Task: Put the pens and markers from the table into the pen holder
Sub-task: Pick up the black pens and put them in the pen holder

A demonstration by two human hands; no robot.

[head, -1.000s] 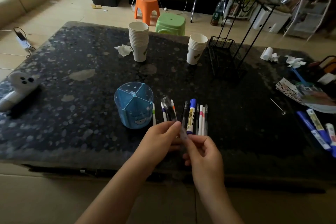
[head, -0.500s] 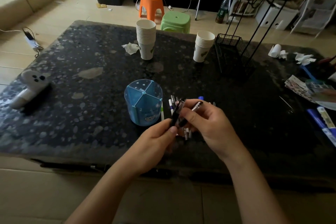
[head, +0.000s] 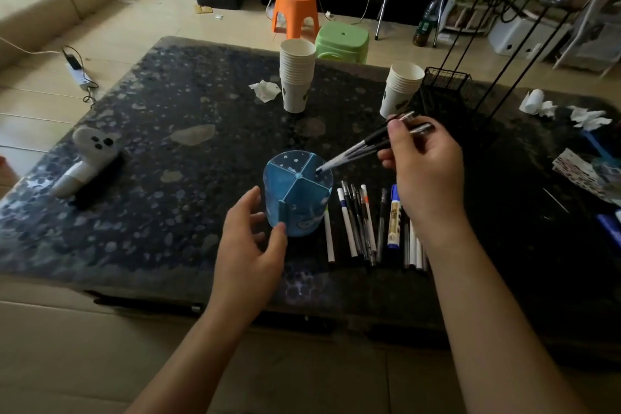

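Both hands have parted since half a second ago: the right hand [head: 424, 167] has lifted away from the row of pens and now holds a small bunch of dark-barrelled pens [head: 364, 146] pinched between thumb and fingers, tilted steeply down to the left. Their tips sit at the rim of the blue pen holder [head: 295, 193], over its far-right compartment; whether they are already inside it I cannot tell. The left hand [head: 250, 240] has let go of the pens and is spread wide beside the holder's near-left wall, its thumb tip touching or just short of the holder's near-left wall and fingers curved toward it.

The holder stands upright on the dark speckled tabletop [head: 188, 178], divided into wedge compartments. Just to its right lies the remaining row of pens and markers [head: 368, 222], roughly parallel, including a blue-capped marker [head: 393, 217]; the right wrist covers part of the row. Farther back stand two stacks of paper cups [head: 297, 76].
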